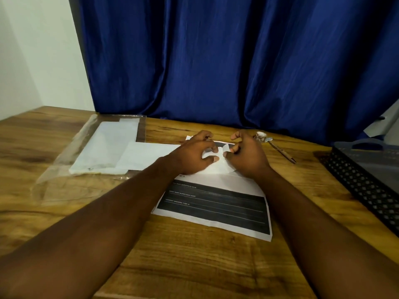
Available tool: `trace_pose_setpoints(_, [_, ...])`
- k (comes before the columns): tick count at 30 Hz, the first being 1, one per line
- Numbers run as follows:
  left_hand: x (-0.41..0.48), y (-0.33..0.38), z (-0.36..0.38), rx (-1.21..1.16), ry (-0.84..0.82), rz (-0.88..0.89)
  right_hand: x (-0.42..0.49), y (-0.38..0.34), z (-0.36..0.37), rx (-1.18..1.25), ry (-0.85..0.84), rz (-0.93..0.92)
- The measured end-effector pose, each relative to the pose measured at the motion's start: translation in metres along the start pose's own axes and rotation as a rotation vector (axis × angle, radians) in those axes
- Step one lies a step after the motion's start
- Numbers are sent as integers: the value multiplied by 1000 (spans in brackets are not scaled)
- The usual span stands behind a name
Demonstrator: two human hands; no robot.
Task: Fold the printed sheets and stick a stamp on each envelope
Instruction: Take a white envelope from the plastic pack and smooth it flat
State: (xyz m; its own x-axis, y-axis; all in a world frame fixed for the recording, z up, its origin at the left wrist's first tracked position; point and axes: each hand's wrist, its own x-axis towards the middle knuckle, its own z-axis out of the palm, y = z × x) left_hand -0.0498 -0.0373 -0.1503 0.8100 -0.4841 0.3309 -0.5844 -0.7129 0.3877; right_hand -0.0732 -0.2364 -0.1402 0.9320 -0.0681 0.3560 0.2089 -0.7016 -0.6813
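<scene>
Both forearms [103, 214] reach far over the printed sheet [216, 205], mid-table. My left hand [194, 155] pinches the white paper [218, 167] lying on it; my right hand [247, 155] pinches its small raised flap — pull unevenly and I judge it tears or creases crooked.

The curtain [216, 61] is deep royal blue, with darker shading in its folds. The wall [32, 50] is off-white. The bench [194, 255] is warm brown with a streaked wood grain and darker patches. The printed sheet [216, 203] is white with broad black bands crossed by thin white lines and small white lettering. The folded paper [218, 167] on it is plain white. The envelopes [108, 152] are white too, inside a clear, glossy plastic sleeve [60, 169]. The tray [367, 190] is black mesh with a diamond pattern. The pen [282, 153] is light brown. The roll of tape [260, 135] is white with brown markings.
</scene>
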Motion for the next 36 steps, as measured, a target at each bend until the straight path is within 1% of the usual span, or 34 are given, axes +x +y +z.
trace_pose_setpoints(3, [1, 3, -4, -40, -17, -20, 2, -1, -1, 78, -6, -4])
trace_pose_setpoints(5, [1, 3, -5, -40, -29, -2, 3, -2, -2, 144, -67, -31])
trace_pose_setpoints(7, [0, 2, -6, -50, -53, 12, 4, -3, -4, 110, -126, -75])
trace_pose_setpoints(11, [-2, 3, -8, -104, -73, -17, 1, 0, -5, 33, -191, -141])
trace_pose_setpoints(13, [-3, 4, -8, -123, -91, -31, 3, 5, -2, 40, -159, -140])
trace_pose_setpoints(16, [-4, 6, -10, -115, -139, -33, 12, 12, 3, 97, -57, -90])
trace_pose_setpoints(19, [-4, 8, -11, -49, -182, -25, 19, 15, 9, 51, -10, -81])
trace_pose_setpoints(22, [-4, 8, -12, -31, -184, -38, 23, 18, 9, 18, 5, -54])
trace_pose_setpoints(26, [-2, 7, -10, -36, -157, -66, 20, 17, -2, 115, -124, -18])
trace_pose_setpoints(28, [-1, 8, -8, -15, -152, -70, 15, 17, -11, 109, -206, -46])
trace_pose_setpoints(31, [-1, 10, -7, 37, -150, -72, 7, 15, -25, 81, -315, -100])
trace_pose_setpoints(34, [-1, 12, -6, 100, -148, -97, 1, 12, -34, 98, -404, -76])
trace_pose_setpoints(36, [-1, 14, -7, 188, -121, -113, 1, 11, -36, 97, -441, -55])
